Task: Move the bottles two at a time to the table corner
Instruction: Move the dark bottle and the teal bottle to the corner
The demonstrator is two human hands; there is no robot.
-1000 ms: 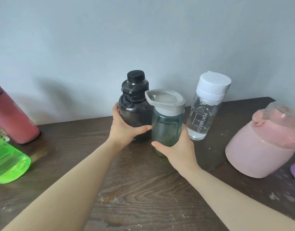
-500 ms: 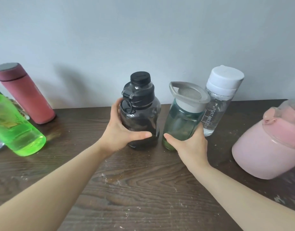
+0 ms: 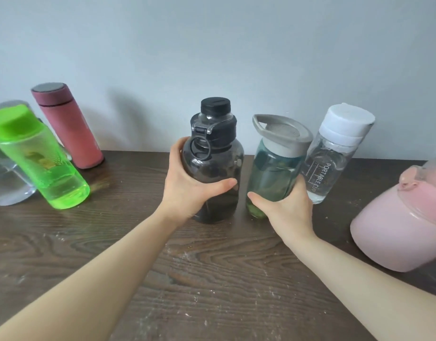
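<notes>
My left hand (image 3: 187,183) wraps around a smoky black bottle (image 3: 219,168) with a black cap, near the wall at the middle of the dark wooden table (image 3: 212,279). My right hand (image 3: 285,210) grips the lower part of a green-tinted bottle (image 3: 271,173) with a grey loop lid, just right of the black one. Both bottles are upright; I cannot tell whether they rest on the table. A clear bottle (image 3: 335,153) with a white cap, marked PORTABLE CUP, stands right behind my right hand.
At the left stand a bright green bottle (image 3: 40,158), a dark red flask (image 3: 67,126) and a clear container (image 3: 3,173) at the frame edge. A large pink bottle (image 3: 404,225) fills the right edge. A pale wall runs along the table's back.
The view has swung left, bringing the green bottle, red flask and clear container into sight. Both hands with their bottles have shifted left, away from the white-capped bottle.
</notes>
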